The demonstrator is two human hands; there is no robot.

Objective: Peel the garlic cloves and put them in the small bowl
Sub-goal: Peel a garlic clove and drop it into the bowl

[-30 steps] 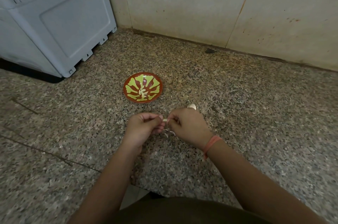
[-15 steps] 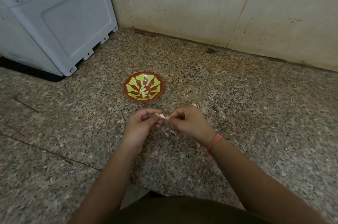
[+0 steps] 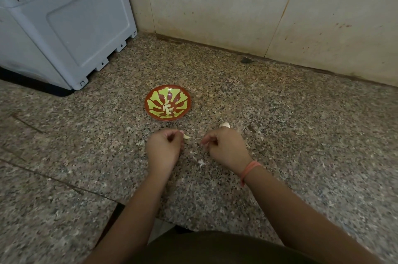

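Note:
A small red bowl with a yellow-green pattern stands on the speckled granite floor and holds a few peeled cloves. Just in front of it, my left hand pinches a pale garlic clove at its fingertips. My right hand sits a short gap to the right with curled fingers, pinching a thin scrap of peel. Part of a garlic bulb shows on the floor just beyond my right hand. Loose bits of peel lie between my wrists.
A grey plastic appliance stands at the back left. A tiled wall closes off the far side. A small dark spot lies at the wall's foot. A floor joint runs diagonally at the lower left.
My hands were together on the clove; now they have drawn apart. The clove stays in my left hand and my right hand has pulled away to the right with peel.

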